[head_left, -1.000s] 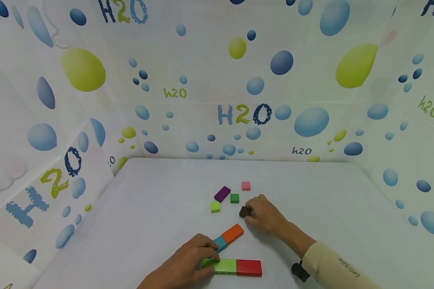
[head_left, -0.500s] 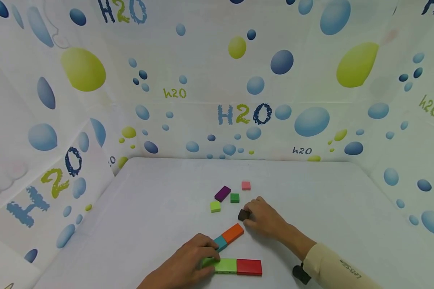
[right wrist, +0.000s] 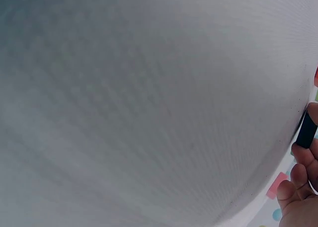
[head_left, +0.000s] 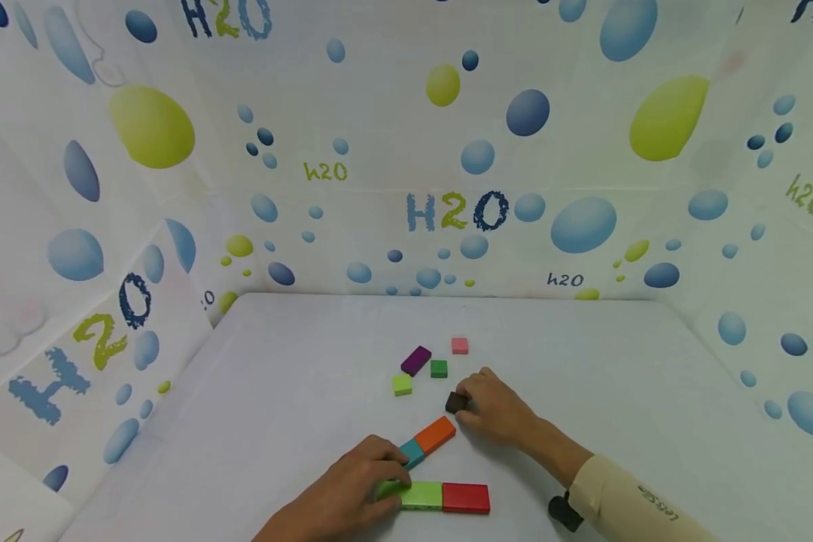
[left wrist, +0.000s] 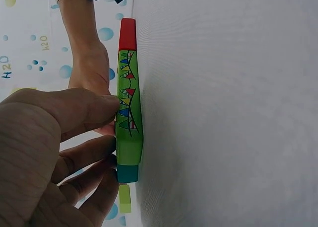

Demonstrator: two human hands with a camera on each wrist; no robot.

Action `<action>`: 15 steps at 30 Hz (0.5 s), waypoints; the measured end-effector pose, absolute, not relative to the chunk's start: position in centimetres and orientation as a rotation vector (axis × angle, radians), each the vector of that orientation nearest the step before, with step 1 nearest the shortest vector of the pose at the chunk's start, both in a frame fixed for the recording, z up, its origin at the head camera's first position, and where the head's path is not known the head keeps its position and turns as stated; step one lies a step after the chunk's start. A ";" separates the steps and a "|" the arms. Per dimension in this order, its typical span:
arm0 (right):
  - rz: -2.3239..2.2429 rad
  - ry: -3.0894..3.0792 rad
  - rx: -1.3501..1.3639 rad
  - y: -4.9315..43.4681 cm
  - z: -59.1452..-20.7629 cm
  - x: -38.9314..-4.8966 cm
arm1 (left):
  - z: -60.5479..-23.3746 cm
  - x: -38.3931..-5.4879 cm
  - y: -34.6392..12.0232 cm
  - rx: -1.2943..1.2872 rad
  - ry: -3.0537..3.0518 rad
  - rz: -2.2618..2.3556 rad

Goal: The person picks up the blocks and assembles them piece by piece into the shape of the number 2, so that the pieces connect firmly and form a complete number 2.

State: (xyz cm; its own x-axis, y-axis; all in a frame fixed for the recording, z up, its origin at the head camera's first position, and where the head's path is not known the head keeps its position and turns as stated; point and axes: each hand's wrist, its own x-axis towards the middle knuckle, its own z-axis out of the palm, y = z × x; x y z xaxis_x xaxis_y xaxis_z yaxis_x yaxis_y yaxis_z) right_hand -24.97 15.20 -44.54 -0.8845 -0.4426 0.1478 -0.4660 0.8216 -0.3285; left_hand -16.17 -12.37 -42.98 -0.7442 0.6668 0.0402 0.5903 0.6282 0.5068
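Note:
My left hand holds a light-green block at its left end, thumb along the near side. Its fingertips reach a teal block. In the left wrist view the green block shows printed bunting on its side. A red block continues the green one to the right. An orange block meets the teal one, forming a slanted row. Farther back, my right hand pinches a small black block between thumb and fingers. The right wrist view catches that black block at its edge.
Behind the hands lie a purple block, a dark-green block, a yellow-green block and a pink block. The white table meets a cloth with printed drops at its back edge.
The black block, in my right hand's pinch, has shifted slightly left since a second ago. My left hand and the two rows of blocks stay in place.

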 end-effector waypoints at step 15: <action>0.566 -2.917 0.777 15.2 -44.3 -24.4 | -42.9 -16.1 -12.4 1.033 2.696 0.765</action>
